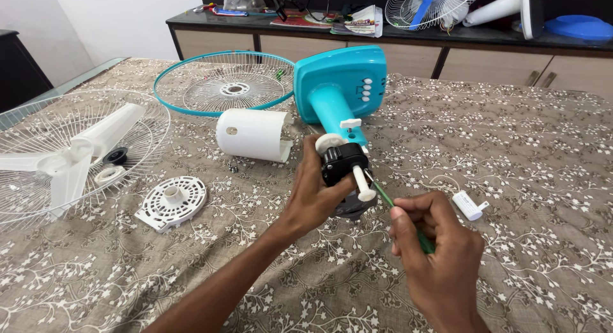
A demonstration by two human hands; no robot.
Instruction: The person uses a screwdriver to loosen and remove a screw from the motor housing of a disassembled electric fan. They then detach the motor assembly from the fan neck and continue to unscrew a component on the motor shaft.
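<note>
While your left hand [313,192] wraps closed around the black motor [345,164] atop the teal fan stand [338,90], your right hand [440,256] grips a green screwdriver [399,215], tip at the motor. The white motor cover [252,134], guards and blade [70,157] already lie off on the surface [511,180]; the motor remains attached.

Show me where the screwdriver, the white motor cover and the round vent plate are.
screwdriver [385,197], head view, on its green shaft.
white motor cover [252,134], head view, on its curved side.
round vent plate [171,203], head view, on its slotted face near the hub.
</note>
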